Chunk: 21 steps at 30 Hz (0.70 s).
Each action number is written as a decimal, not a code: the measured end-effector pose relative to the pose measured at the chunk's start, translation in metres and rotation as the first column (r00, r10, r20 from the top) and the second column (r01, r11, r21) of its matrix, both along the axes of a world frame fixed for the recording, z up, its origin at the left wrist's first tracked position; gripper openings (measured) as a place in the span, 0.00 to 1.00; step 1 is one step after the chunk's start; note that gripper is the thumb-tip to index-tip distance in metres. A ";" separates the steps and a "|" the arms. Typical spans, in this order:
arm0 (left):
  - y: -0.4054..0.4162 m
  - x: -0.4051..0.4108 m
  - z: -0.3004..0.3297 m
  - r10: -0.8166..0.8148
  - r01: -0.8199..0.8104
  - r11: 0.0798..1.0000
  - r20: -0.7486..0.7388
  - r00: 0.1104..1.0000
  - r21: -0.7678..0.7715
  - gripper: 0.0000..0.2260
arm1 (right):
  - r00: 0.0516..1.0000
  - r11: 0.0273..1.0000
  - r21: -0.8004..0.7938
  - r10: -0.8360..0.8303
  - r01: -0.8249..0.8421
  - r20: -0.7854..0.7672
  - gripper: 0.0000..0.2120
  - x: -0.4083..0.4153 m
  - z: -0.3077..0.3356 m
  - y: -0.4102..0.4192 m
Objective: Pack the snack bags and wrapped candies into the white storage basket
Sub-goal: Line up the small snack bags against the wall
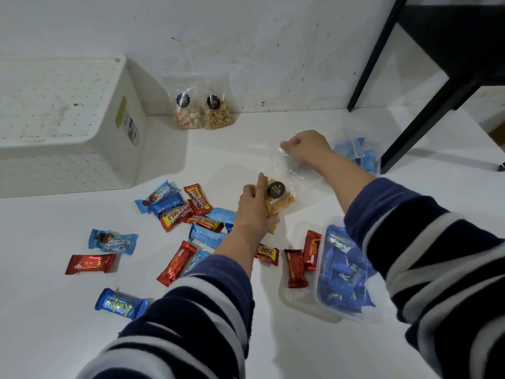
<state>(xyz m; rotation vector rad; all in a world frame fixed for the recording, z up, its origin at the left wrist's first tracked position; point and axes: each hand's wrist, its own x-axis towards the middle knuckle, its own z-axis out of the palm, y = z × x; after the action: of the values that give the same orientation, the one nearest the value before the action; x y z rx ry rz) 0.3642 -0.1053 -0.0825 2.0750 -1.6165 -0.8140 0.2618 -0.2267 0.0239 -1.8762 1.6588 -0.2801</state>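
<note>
A clear snack bag of orange sticks (284, 196) with a round black label lies mid-floor. My left hand (254, 206) grips its lower, filled end. My right hand (307, 147) pinches its clear top edge. The white perforated storage basket (82, 143) stands at the far left, its inside hidden. Two more clear snack bags, one of pastel pieces (185, 110) and one of nuts (218, 112), lean against the wall. Several red and blue wrapped candies (188, 212) lie scattered on the white floor left of and below my hands.
A clear tub of blue wrapped candies (344, 274) sits at the lower right, another clear tub with blue candies (363, 154) behind my right arm. Black furniture legs (379, 53) stand at the upper right. The white wall runs along the back.
</note>
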 end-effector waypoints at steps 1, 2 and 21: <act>0.001 0.000 0.001 -0.001 0.001 1.000 -0.004 1.000 -0.001 0.48 | 1.000 0.999 0.029 -0.015 0.015 0.013 0.16 -0.005 0.003 0.001; 0.001 0.000 0.001 -0.001 0.001 1.000 -0.010 1.000 -0.001 0.48 | 0.999 0.998 0.059 -0.037 0.036 0.016 0.14 -0.011 0.006 0.001; -0.030 -0.018 0.068 0.347 -0.395 0.905 -0.266 0.899 -0.156 0.19 | 0.996 0.986 -0.165 0.017 -0.002 0.090 0.04 -0.034 -0.002 0.027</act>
<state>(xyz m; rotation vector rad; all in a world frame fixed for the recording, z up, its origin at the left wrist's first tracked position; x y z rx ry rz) 0.3457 -0.1350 -0.0143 1.9679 -1.0800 -0.6904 0.2274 -0.1996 0.0214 -1.9593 1.6072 -0.5055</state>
